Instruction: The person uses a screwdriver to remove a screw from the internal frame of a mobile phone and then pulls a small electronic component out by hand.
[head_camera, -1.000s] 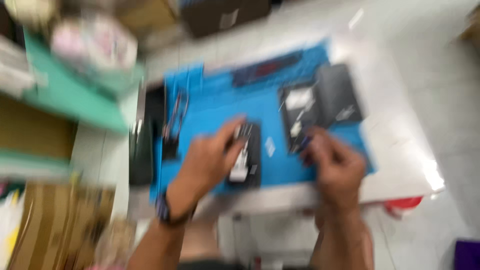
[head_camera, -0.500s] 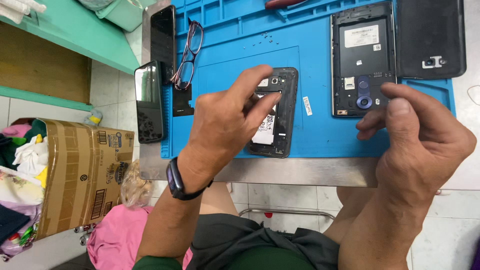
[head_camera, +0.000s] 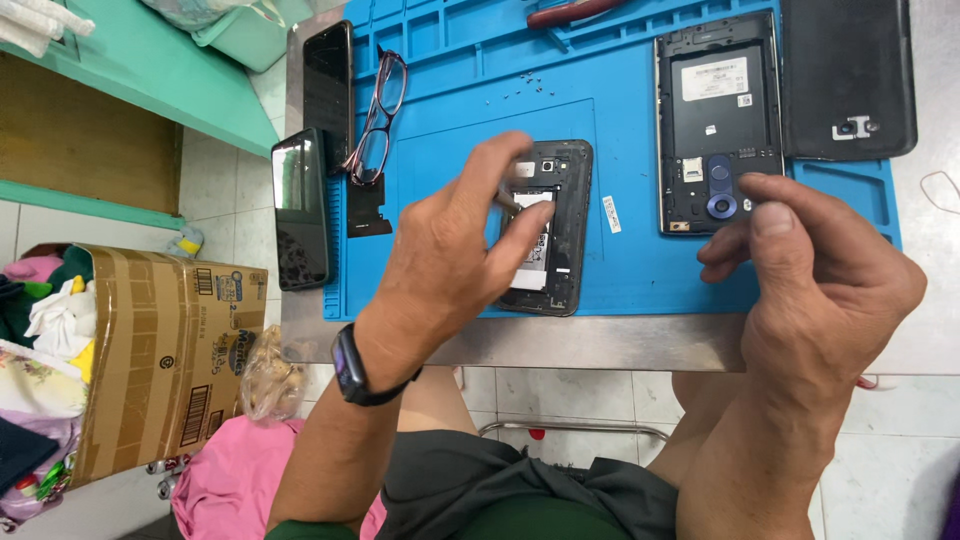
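Left hand (head_camera: 450, 260): pressing fingers onto the open phone (head_camera: 548, 228), centre frame, steadying it on the mat (head_camera: 640, 270).
Right hand (head_camera: 820, 290): hovering lower right, fingertips pinching together; contents unclear.

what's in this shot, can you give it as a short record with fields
left hand: left hand rests on the small opened phone, fingers pinching at its upper inside
right hand: right hand raised off the mat, fingers pinched together; whether they hold anything cannot be told
surface: blue work mat on a metal table
on mat: larger opened phone, black back cover to its right
left edge: eyeglasses, two dark phones
floor: cardboard box
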